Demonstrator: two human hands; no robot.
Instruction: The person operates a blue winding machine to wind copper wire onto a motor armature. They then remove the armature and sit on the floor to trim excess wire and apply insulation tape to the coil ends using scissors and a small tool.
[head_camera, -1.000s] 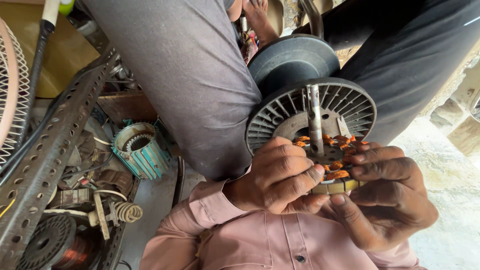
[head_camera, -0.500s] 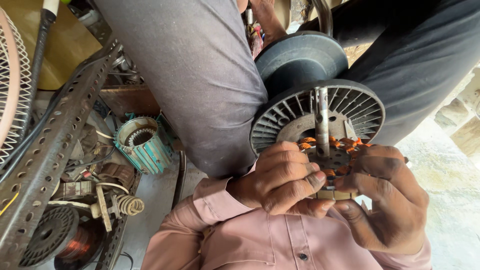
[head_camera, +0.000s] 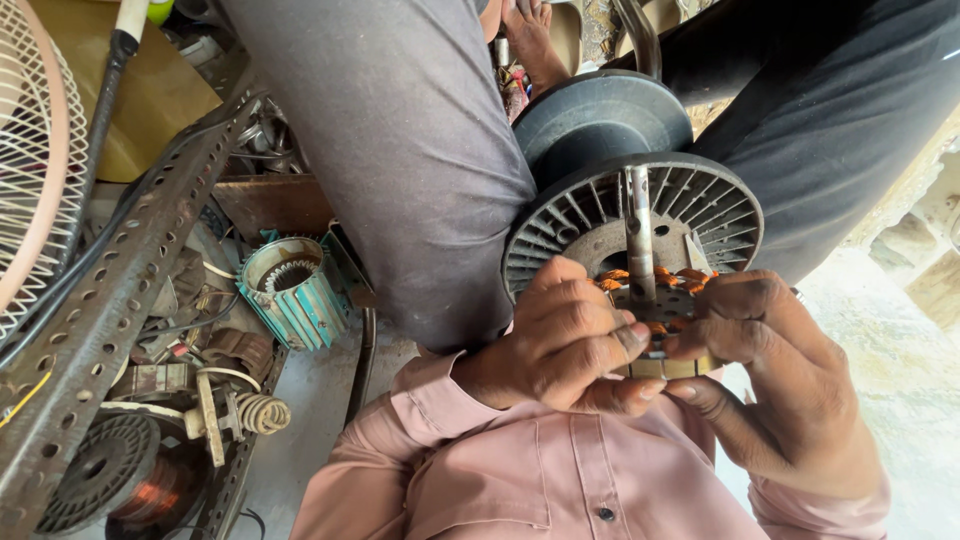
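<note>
While both my hands, left (head_camera: 565, 335) and right (head_camera: 775, 375), pinch the copper-wound stator (head_camera: 655, 320) at centre right of the frame against the spool (head_camera: 690, 205), I judge the winding mid-step, needing careful fingertip tucking next.

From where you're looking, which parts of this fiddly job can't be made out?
- Head view: the small copper-wound metal core is mostly covered by the left hand and right hand.
- The grey finned plastic spool has its lower rim behind both hands.
- The white wire fan guard is cut off by the left edge.

Left hand (head_camera: 575, 335), right hand (head_camera: 775, 375): pinching grip.
</note>
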